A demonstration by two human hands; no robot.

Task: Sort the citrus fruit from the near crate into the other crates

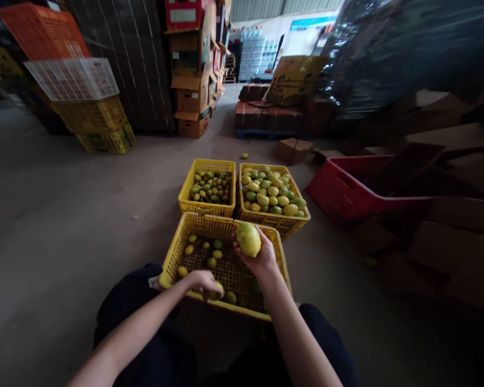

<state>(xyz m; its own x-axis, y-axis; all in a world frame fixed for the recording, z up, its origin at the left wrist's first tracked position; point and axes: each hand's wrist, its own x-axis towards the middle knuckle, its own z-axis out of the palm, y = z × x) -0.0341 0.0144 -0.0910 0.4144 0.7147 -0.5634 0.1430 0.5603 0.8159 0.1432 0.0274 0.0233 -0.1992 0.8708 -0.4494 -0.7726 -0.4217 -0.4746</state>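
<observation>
In front of me stands a yellow plastic crate [170, 263] with several lemons [217, 254] scattered over its slotted bottom. My right hand [266, 257] is raised above the crate's right half, its fingers around a large greenish-yellow lemon [248, 239]. Low over the near rim, my left hand [204, 282] is curled round another lemon [216, 291], which its fingers partly cover. Beyond, a left yellow crate [186, 199] holds small, greener lemons [212, 187]. The right yellow crate [275, 219] beside it is heaped with larger yellow and green ones [272, 191].
A red crate [334, 188] with cardboard stands to the right, near piled cardboard boxes [460, 236]. One lemon [244, 156] lies on the floor behind the crates. Stacked crates [92, 113] stand at the back left, and a loaded pallet [262, 131] at the back.
</observation>
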